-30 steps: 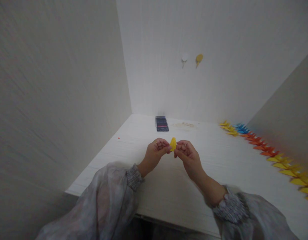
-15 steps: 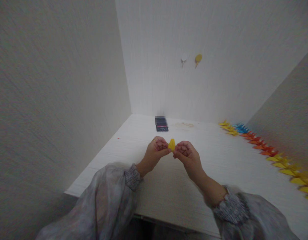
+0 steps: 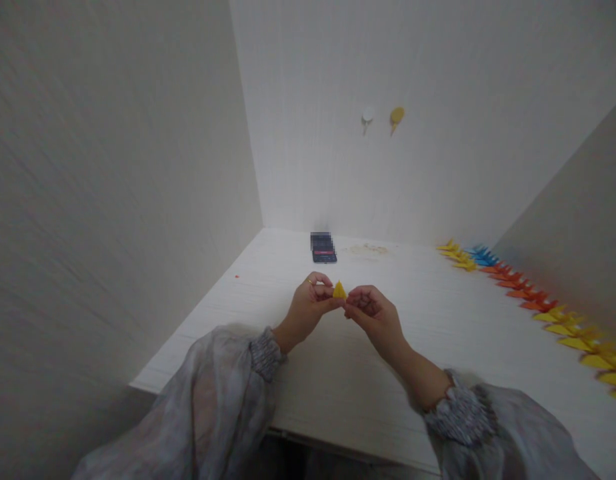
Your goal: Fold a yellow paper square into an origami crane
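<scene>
A small piece of folded yellow paper [image 3: 339,291] is pinched between my two hands above the white table [image 3: 358,393]. It shows a pointed, triangular top. My left hand [image 3: 315,301] has thumb and fingers closed on its left side. At its lower right, the thumb and forefinger of my right hand [image 3: 375,311] are pressed together on the paper's edge. The fingertips cover the lower part of the paper.
Folded paper cranes in yellow, blue and orange [image 3: 518,287] stand in a row along the right side. A phone [image 3: 324,250] lies at the back wall. Two hooks, one white [image 3: 368,117] and one yellow [image 3: 397,116], are on that wall.
The yellow paper has gone from a taller, narrow shape to a shorter triangle, and sits slightly further left. My hands have barely moved.
</scene>
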{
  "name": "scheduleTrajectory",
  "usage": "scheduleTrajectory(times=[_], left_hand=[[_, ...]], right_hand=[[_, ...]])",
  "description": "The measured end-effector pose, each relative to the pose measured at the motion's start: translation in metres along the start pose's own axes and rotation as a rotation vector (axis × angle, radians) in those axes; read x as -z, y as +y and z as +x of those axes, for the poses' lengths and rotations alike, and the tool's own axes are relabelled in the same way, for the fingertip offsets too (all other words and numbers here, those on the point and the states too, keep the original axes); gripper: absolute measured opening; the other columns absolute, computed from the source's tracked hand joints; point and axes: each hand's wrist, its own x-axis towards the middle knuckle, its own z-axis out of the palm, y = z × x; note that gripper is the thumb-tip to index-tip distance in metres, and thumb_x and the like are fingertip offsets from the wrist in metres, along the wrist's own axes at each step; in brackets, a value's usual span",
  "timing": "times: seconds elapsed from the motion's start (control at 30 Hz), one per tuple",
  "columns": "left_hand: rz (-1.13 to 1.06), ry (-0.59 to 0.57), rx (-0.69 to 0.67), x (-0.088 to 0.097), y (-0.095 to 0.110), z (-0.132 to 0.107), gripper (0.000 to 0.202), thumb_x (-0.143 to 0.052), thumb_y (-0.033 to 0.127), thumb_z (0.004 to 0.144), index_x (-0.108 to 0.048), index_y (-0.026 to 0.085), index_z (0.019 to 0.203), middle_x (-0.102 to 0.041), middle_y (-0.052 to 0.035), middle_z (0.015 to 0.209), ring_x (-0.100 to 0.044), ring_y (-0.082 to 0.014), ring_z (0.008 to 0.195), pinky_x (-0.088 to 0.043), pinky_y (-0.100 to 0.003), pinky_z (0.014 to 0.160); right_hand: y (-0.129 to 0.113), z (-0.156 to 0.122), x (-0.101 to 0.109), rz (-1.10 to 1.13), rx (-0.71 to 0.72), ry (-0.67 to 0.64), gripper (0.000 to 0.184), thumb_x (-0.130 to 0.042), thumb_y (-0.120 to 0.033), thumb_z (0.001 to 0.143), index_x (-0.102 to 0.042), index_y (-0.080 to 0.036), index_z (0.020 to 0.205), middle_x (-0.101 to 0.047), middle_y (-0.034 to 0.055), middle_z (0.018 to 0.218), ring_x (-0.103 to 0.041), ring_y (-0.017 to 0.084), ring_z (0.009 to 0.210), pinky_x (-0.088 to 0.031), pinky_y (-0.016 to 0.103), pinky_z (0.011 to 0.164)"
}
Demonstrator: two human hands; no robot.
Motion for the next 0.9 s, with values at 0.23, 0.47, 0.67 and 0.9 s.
scheduleTrajectory(times=[0.23,0.47,0.67,0.9], left_hand=[[0.097,0.040,-0.020,-0.0005,-0.0002,0.0010,0.030,-0.067,0.020,0.059,-0.042,0.015,0.074,-0.060,0.0040,0.060,-0.053,-0.0058,0.049,-0.040,-0.018,0.049],[0.123,0.046,-0.020,-0.0008,-0.0007,0.0009,0.032,-0.069,0.017,0.055,-0.045,0.015,0.075,-0.059,0.0039,0.062,-0.053,-0.0062,0.050,-0.042,-0.019,0.049],[0.136,0.063,-0.003,-0.0005,0.0001,0.0008,0.031,-0.070,0.017,0.053,-0.050,0.014,0.076,-0.061,0.0026,0.063,-0.053,-0.0065,0.050,-0.042,-0.019,0.050],[0.202,0.060,-0.002,0.0026,-0.0027,0.0002,0.022,-0.071,0.022,0.053,-0.059,0.012,0.068,-0.060,0.0019,0.060,-0.052,-0.0064,0.052,-0.043,-0.020,0.052]], right_hand=[[0.0051,-0.0001,0.0029,-0.056,0.074,-0.042,0.013,-0.057,-0.022,0.074,-0.051,-0.021,0.086,-0.053,-0.0014,0.071,-0.052,0.010,0.059,-0.044,0.025,0.056],[0.0047,0.0031,0.0021,0.056,0.052,-0.063,0.017,-0.057,-0.020,0.073,-0.049,-0.022,0.087,-0.052,-0.0031,0.068,-0.052,0.009,0.058,-0.043,0.024,0.055],[0.0007,0.0034,0.0017,0.085,0.006,-0.066,0.018,-0.059,-0.022,0.071,-0.050,-0.022,0.086,-0.054,-0.0028,0.066,-0.052,0.009,0.058,-0.043,0.024,0.054],[-0.0026,0.0027,0.0024,0.061,-0.057,-0.063,0.011,-0.060,-0.022,0.069,-0.055,-0.020,0.079,-0.055,-0.0027,0.063,-0.052,0.010,0.055,-0.042,0.024,0.053]])
